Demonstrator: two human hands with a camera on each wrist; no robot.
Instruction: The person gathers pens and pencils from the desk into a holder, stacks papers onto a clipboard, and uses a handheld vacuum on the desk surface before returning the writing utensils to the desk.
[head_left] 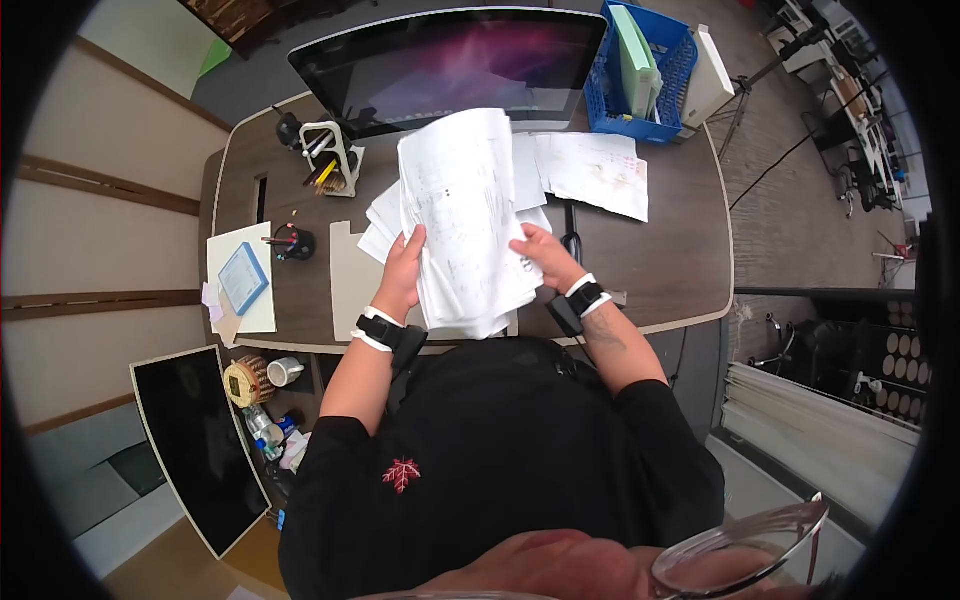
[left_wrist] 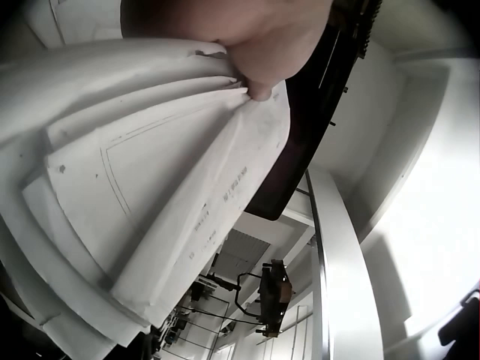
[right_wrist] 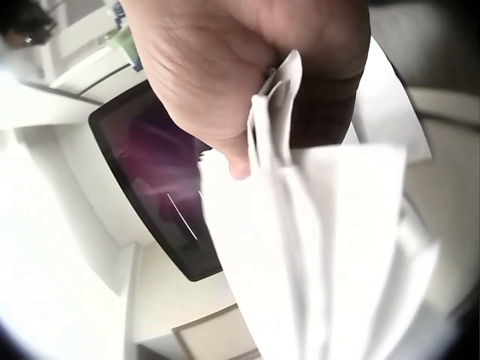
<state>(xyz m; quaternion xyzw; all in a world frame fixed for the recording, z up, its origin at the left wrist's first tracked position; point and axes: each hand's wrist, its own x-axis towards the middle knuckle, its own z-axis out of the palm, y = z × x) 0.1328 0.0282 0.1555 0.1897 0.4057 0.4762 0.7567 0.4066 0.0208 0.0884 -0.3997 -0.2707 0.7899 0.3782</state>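
A thick, uneven stack of white paper sheets with faint writing is held up over the front of the desk. My left hand grips its left edge, thumb on the top sheet. On the opposite edge, my right hand pinches the stack between thumb and fingers. In the left wrist view the sheets fan out in layers, the top one curling over. Folded sheet edges stick up within the right hand's grasp in the right wrist view. More loose papers lie on the desk behind the stack.
A large monitor stands at the back, a blue basket with folders to its right. Left of the papers are a white pen holder, a black pen cup and a blue-framed card. A dark stapler-like object lies right of the stack.
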